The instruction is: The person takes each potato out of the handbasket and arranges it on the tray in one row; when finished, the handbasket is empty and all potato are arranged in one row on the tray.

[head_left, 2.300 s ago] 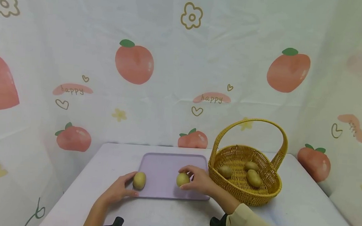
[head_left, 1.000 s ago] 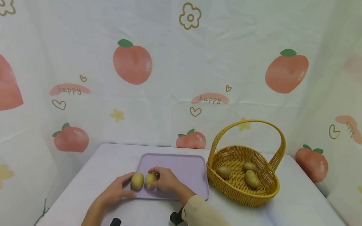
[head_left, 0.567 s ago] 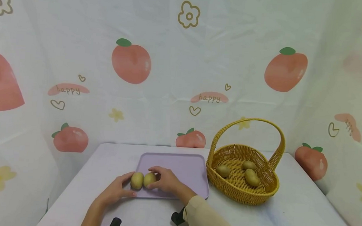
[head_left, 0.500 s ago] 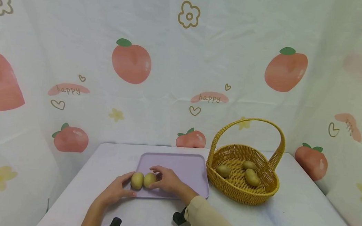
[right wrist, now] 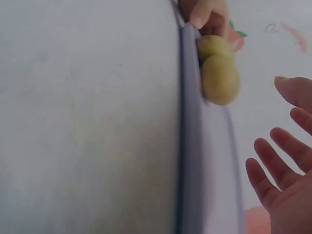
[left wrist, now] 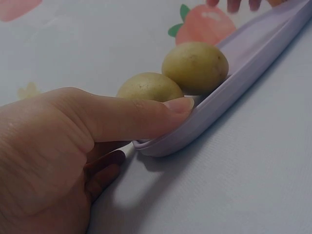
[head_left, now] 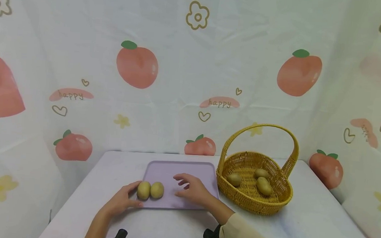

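Observation:
Two potatoes rest side by side at the left end of a pale purple tray (head_left: 190, 168): the left potato (head_left: 144, 190) and the right potato (head_left: 157, 190). My left hand (head_left: 120, 201) grips the tray's near left corner, its thumb over the rim beside the left potato. In the left wrist view that thumb hides the lower part of the left potato (left wrist: 148, 87). Over the right half of the tray hovers my right hand (head_left: 194, 190), fingers spread and nothing in them. The right wrist view shows its fingers (right wrist: 278, 163) apart from the potatoes.
A yellow woven basket (head_left: 254, 206) with a tall arched handle stands right of the tray, holding a potato (head_left: 234, 179) on its left side and two more potatoes together on its right. A white cloth covers the table (head_left: 170, 227). A fruit-printed curtain (head_left: 173, 129) hangs behind.
My right hand brought a potato leftward across the tray, set it beside the first one, let go and drew back to the right. My left hand stayed at the corner.

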A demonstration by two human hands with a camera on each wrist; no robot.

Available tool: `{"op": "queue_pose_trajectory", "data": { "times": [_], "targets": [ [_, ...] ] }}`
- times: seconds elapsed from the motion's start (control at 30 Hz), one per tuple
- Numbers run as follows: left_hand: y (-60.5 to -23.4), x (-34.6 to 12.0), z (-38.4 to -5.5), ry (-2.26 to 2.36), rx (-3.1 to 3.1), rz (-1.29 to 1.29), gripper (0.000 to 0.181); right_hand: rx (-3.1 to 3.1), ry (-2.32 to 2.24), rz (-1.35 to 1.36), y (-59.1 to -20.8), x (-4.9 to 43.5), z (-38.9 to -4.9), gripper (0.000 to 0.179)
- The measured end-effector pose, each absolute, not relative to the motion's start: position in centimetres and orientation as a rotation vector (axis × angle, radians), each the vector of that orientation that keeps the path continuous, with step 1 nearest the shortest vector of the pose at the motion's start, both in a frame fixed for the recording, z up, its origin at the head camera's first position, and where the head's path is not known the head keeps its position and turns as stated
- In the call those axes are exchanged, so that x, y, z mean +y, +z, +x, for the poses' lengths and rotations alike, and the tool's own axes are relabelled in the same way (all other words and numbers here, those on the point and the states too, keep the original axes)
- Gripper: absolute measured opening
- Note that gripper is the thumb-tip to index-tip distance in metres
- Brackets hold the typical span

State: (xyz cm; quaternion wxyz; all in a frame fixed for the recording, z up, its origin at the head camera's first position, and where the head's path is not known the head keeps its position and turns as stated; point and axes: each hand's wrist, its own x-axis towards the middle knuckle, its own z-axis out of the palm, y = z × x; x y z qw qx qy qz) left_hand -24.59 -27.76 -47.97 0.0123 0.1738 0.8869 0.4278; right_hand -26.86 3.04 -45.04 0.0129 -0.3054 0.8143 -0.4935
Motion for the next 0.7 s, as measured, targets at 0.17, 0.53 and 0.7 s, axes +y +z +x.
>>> {"op": "queue_pose_trajectory", "data": {
  "times": [0.17, 0.53, 0.7],
  "targets": [
    [-48.0, -27.7, -24.8, 1.324, 2.759, 0.501, 0.089, 2.519, -1.574, -1.040, -43.4, 5.9, -26.1, 0.039],
    [-48.2, -27.9, -25.2, 1.310, 2.784, 0.509, 0.090, 2.510, -1.327, -1.178, -38.4, 12.6, -26.0, 0.029],
    [-48.3, -27.9, -25.1, 1.314, 2.771, 0.500, 0.090, 2.433, -1.233, -1.177, -36.5, 15.7, -26.4, 0.029]
  ]
}}
